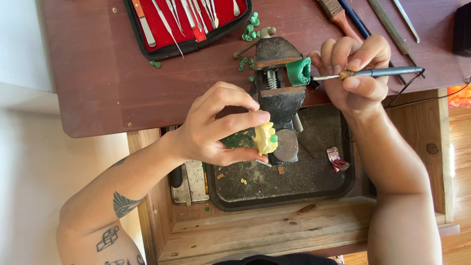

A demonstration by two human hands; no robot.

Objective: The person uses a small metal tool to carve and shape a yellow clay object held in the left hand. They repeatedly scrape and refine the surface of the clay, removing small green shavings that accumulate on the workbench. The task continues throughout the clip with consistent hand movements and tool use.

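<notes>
My left hand (pixel 216 125) pinches a small pale yellow lump (pixel 265 138) with a green speck on it, held just in front of a small dark bench vise (pixel 277 93). In the vise jaws sits a green wax piece (pixel 299 71). My right hand (pixel 355 73) grips a thin pen-like tool with a grey handle (pixel 387 72), a black cord trailing from it. Its metal tip touches the right side of the green wax piece.
A red-lined case of metal picks (pixel 186 19) lies open at the back. Green wax scraps (pixel 250 32) are scattered on the reddish bench top (pixel 98 73). Files and tools (pixel 373 19) rest at back right. A dark tray (pixel 294 181) sits in the wooden drawer below, holding a red wrapper (pixel 337 159).
</notes>
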